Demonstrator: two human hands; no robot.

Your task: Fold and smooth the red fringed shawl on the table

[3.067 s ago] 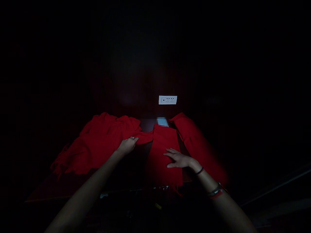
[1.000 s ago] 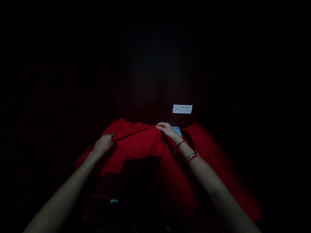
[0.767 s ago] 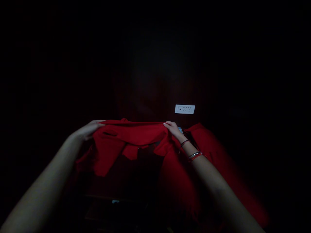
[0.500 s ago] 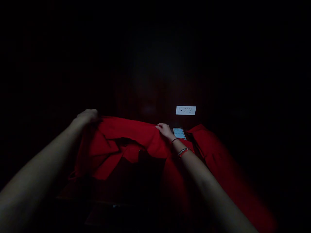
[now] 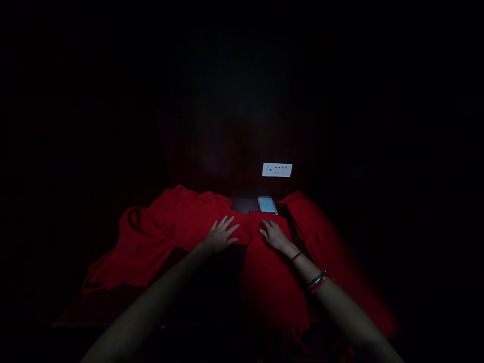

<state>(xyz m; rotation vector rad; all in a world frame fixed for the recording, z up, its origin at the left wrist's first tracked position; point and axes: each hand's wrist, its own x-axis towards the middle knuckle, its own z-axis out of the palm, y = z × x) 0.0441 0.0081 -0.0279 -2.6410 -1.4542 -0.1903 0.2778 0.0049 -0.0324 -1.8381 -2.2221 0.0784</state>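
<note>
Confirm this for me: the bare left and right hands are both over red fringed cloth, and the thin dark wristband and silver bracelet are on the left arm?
Wrong arm: the head view shows the wristband and bracelet on the right arm. The left hand and right hand are both over red cloth.

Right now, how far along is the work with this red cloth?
Partway, I'd judge. The fringed strip already lies fairly flat. In hand is its far part: the right hand rests on it, the left hand spread on the cloth just beside. The bunched cloth at left, creased and looped, looks unfinished. Whether the red length at right is finished, I can't tell.
</note>
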